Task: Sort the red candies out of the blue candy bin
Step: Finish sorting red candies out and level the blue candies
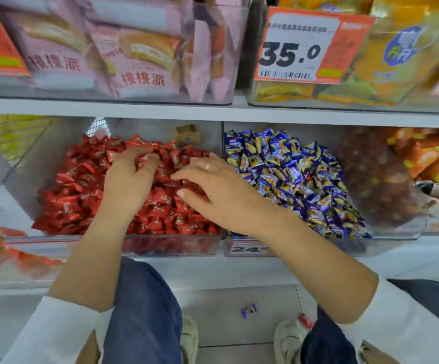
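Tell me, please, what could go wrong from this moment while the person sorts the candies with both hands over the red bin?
1. The heap of red wrapped candies rises to the clear plastic bin's front wall; the left hand, whose fingers curl on candies, or the open right hand could push some over.
2. One blue wrapped candy already lies on the floor between the shoes; it could be stepped on.
3. The heap of blue wrapped candies lies right beside, so pieces could mix again.

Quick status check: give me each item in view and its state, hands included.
Left hand: fingers curled, pinching red candies.
Right hand: open, over red candies.
Red candy bin: heaped full.
Blue candy bin: heaped; no red visible.
Blue candy: dropped on floor.
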The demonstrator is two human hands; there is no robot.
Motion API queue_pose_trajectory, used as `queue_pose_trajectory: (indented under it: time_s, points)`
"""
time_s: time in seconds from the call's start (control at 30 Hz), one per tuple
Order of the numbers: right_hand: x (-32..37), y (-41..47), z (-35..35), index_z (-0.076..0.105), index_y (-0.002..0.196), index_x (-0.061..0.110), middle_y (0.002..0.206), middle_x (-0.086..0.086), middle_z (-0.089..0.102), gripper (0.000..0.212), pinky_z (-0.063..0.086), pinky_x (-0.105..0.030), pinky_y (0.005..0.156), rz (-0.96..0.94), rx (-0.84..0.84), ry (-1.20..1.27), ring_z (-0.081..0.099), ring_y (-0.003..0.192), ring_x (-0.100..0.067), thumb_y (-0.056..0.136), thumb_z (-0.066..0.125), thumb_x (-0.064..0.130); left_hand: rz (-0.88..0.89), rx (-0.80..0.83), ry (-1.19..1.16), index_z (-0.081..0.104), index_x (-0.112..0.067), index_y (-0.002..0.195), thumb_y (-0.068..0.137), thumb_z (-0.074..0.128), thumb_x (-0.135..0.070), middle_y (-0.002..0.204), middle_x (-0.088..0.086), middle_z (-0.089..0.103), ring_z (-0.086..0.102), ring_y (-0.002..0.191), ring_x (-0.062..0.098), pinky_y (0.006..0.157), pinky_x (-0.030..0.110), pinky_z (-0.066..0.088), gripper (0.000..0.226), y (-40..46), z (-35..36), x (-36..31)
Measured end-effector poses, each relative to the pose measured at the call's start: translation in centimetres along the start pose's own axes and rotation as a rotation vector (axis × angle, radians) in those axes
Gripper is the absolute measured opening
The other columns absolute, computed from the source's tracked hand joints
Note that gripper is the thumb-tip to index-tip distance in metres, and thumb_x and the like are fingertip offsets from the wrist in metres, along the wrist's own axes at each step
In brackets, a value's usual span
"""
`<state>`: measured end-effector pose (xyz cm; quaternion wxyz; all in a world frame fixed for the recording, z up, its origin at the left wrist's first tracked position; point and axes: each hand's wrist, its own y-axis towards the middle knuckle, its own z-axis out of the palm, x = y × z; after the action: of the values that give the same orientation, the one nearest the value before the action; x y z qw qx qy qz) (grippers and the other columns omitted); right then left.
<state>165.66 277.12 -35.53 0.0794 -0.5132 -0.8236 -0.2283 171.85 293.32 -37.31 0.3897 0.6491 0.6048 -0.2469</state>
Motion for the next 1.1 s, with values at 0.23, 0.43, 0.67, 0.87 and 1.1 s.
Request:
queue_pose_trajectory:
  time_s: [0.23, 0.43, 0.67, 0.87, 1.1]
  points:
    - [-8.5, -9.6, -6.0, 0.066, 0.114, 0.019, 0.11, 0.001, 0.064, 0.038, 0.045, -0.034, 0.091, 0.236, -0.088, -0.064, 0.056, 0.102, -0.018, 0.091, 0.041, 0.037, 0.221, 0.339, 0.001, 0.047, -0.017, 0.131, 0.093, 0.051, -0.042, 0.124, 0.003, 0.058, 0.054, 0.114, 0.021, 0.085, 0.023, 0.036, 0.045, -3.8, 6.2, -5.8]
    - [-11.9, -12.1, -7.4, 0.052, 0.132, 0.036, 0.137, 0.003, 0.051, 0.053, 0.041, -0.039, 0.103, 0.176, 0.164, -0.155, 0.047, 0.125, -0.017, 0.085, 0.042, 0.059, 0.1, 0.317, 0.101, 0.014, -0.011, 0.149, 0.096, 0.044, -0.021, 0.08, 0.002, 0.053, 0.05, 0.066, 0.02, 0.064, 0.031, 0.033, 0.061, -3.8, 8.9, -7.3]
    - [-10.8, -7.8, -2.8, 0.066, 0.116, 0.025, 0.143, -0.009, 0.045, 0.036, 0.04, -0.045, 0.105, -0.164, 0.355, -0.115, 0.035, 0.136, -0.028, 0.082, 0.066, 0.038, 0.092, 0.283, 0.118, 0.032, -0.015, 0.14, 0.092, 0.039, -0.005, 0.088, 0.01, 0.054, 0.046, 0.07, 0.029, 0.065, 0.034, 0.036, 0.049, -3.5, 9.4, -7.0]
    - [-13.8, -7.2, -1.5, 0.068, 0.101, 0.025, 0.135, -0.01, 0.053, 0.047, 0.047, -0.051, 0.094, -0.253, 0.399, -0.537, 0.043, 0.129, -0.038, 0.057, 0.084, 0.035, 0.09, 0.283, 0.139, 0.028, -0.022, 0.145, 0.094, 0.04, -0.008, 0.073, 0.002, 0.05, 0.041, 0.059, 0.021, 0.064, 0.032, 0.032, 0.054, -3.3, 9.5, -6.7]
    - [-20.9, -10.8, -5.2, 0.071, 0.102, 0.025, 0.122, -0.014, 0.061, 0.037, 0.051, -0.055, 0.085, 0.15, 0.252, -0.589, 0.055, 0.117, -0.038, 0.069, 0.077, 0.04, 0.098, 0.28, 0.145, 0.031, -0.018, 0.144, 0.092, 0.041, -0.005, 0.08, 0.008, 0.05, 0.046, 0.072, 0.034, 0.065, 0.034, 0.032, 0.055, -3.5, 9.4, -7.1]
